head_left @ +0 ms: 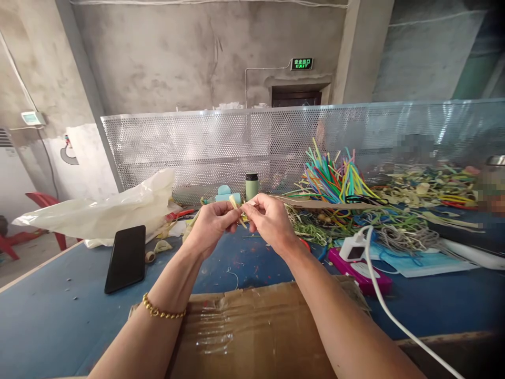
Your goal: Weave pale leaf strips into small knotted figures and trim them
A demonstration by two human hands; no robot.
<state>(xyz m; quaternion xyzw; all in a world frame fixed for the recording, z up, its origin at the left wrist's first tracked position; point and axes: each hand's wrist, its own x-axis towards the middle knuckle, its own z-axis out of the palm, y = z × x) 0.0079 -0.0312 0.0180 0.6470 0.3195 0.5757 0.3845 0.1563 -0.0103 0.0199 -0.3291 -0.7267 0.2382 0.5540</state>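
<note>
My left hand point(215, 223) is closed in a pinch on a pale yellow strip-like piece point(235, 201), whose end sticks up above the fingertips. My right hand point(272, 218) meets it fingertip to fingertip, thumb and forefinger pinched together. What the right fingers hold is too small and too covered to make out. Both hands are raised over the blue table point(221, 263), beyond a flattened brown cardboard sheet point(252, 326). Behind them stand a green bottle with a black lid point(251, 185) and a light blue item point(228, 197).
A black phone point(125, 259) and a clear plastic bag point(106, 210) lie left. To the right are colourful strips point(335, 176), green strands point(315, 229), a purple box point(361, 271), a white cable point(379, 295) and blue masks point(426, 260). A perforated metal screen point(205, 142) borders the back.
</note>
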